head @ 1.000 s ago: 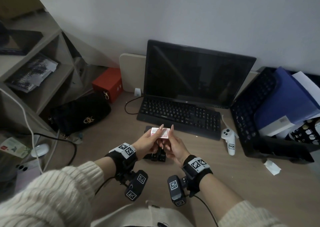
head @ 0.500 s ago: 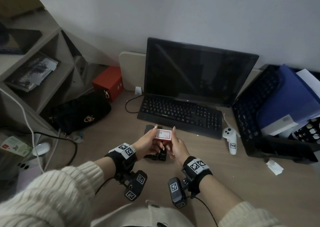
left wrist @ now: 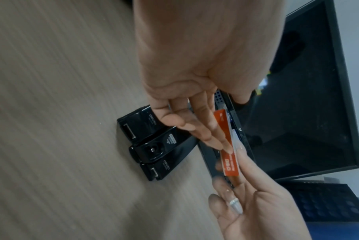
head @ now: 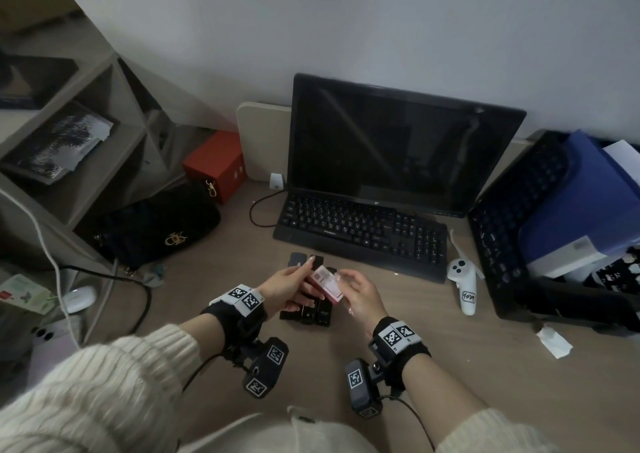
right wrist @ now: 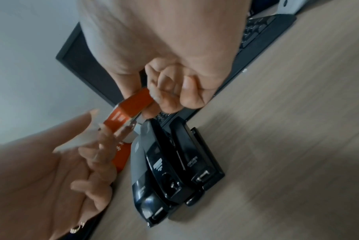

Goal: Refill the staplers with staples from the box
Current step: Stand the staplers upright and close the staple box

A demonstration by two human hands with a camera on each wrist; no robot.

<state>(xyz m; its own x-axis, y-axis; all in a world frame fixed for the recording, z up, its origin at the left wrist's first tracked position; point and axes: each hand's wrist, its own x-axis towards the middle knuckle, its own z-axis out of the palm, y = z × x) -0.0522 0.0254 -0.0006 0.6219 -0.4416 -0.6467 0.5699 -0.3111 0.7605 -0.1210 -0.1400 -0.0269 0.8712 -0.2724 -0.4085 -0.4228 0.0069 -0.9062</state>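
Three staplers (head: 306, 309) lie side by side on the desk (head: 450, 366), just before the keyboard (head: 360, 233), which sits before the monitor (head: 398, 148). Both hands hold the staple box (head: 327, 284) above the staplers, the left hand (head: 285, 288) at its left, the right hand (head: 362, 295) at its right. A controller (head: 464, 284) lies right of the keyboard, a bag (head: 156, 226) to its left.

"PASON" on the keyboard (head: 360, 233); gold "CK" on the black bag (head: 156, 226)

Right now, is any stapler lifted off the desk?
No, all three staplers lie side by side on the desk; the hands hold only the staple box.
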